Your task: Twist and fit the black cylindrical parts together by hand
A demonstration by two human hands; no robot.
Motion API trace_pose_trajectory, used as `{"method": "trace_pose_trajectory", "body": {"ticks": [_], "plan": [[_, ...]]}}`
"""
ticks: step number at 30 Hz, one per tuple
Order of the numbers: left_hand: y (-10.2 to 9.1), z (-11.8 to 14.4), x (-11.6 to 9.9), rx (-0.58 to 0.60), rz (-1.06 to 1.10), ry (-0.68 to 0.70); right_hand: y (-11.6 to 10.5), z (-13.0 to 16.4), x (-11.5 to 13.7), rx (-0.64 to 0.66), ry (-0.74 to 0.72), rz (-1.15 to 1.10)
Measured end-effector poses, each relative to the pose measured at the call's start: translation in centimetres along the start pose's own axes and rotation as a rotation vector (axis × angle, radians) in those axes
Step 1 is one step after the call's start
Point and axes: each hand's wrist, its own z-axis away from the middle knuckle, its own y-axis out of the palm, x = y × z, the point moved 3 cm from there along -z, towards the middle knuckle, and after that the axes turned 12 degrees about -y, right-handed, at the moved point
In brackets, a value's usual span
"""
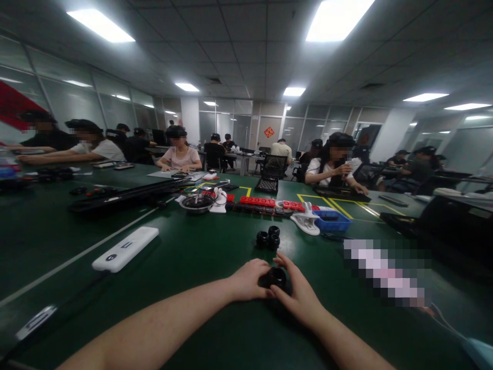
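Observation:
In front of me, low over the green table [200, 313], is a glossy black round piece [277, 276] with a dark opening in its top. It looks like a short hollow cylinder; its exact kind I cannot make out. My left hand [250, 279] closes around its left side, partly hiding dark material there. From the right, my right hand [296, 290] grips it with curved fingers and thumb. Just beyond my hands stands a small cluster of similar black round pieces [273, 240], touching or nearly touching one another.
To the left lies a white power strip [126, 249]. Farther back are a metal bowl [197, 204] with cables, red blocks [257, 201], a white clamp-like stand [306, 221] and a blue bin [332, 220]. A person [333, 164] works across the table.

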Motion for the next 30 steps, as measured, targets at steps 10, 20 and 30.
{"method": "trace_pose_trajectory", "body": {"ticks": [10,20,30], "plan": [[-0.06,-0.02,-0.23,-0.015,0.013,0.001,0.25,-0.41,-0.21,-0.034,0.073,0.0],[-0.22,0.05,-0.33,-0.008,-0.006,0.009,0.26,-0.17,-0.19,-0.01,0.034,-0.017],[-0.21,0.07,-0.27,-0.002,0.017,-0.008,0.2,-0.26,-0.23,-0.034,0.015,-0.048]]}}
